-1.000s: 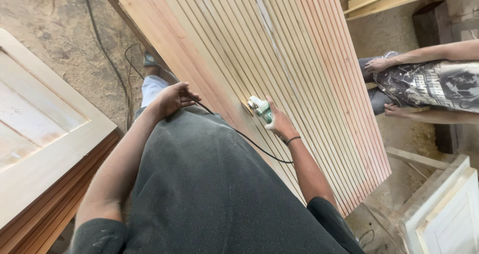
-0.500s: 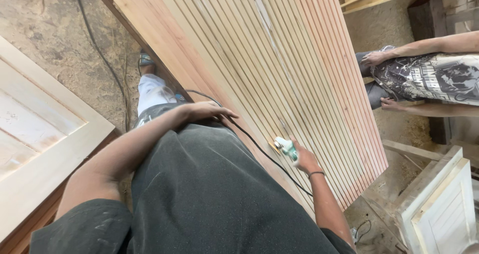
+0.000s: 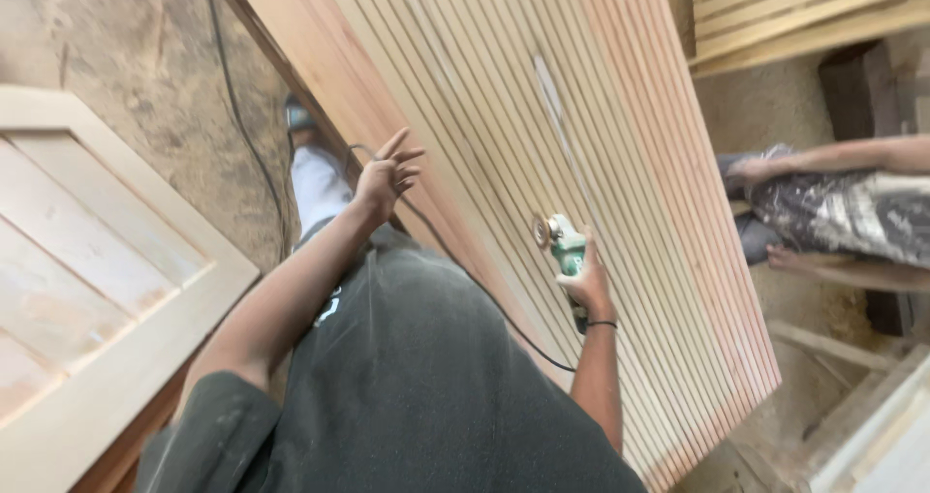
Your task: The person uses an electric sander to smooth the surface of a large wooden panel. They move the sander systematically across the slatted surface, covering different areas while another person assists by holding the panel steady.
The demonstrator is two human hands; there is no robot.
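My right hand [image 3: 586, 282] grips a green and white angle grinder [image 3: 562, 242], its sanding disc turned up off the grooved wooden panel [image 3: 504, 86] that runs across the view. A black power cord [image 3: 484, 294] leads from the tool back across my dark shirt and up past my left hand. My left hand [image 3: 386, 176] is raised over the panel's near edge with fingers spread; the cord passes close by it, and whether it touches the cord is unclear.
A pale framed wooden door [image 3: 87, 280] lies at the left over a stack of boards. Another person [image 3: 833, 207] in a printed shirt stands at the right. More slatted boards [image 3: 804, 14] sit top right, a white shutter frame [image 3: 872, 445] bottom right.
The grinder has moved back up the panel and its disc has tipped up off the wood. My left hand rose from my waist and its fingers opened. The view shifted and blurred.
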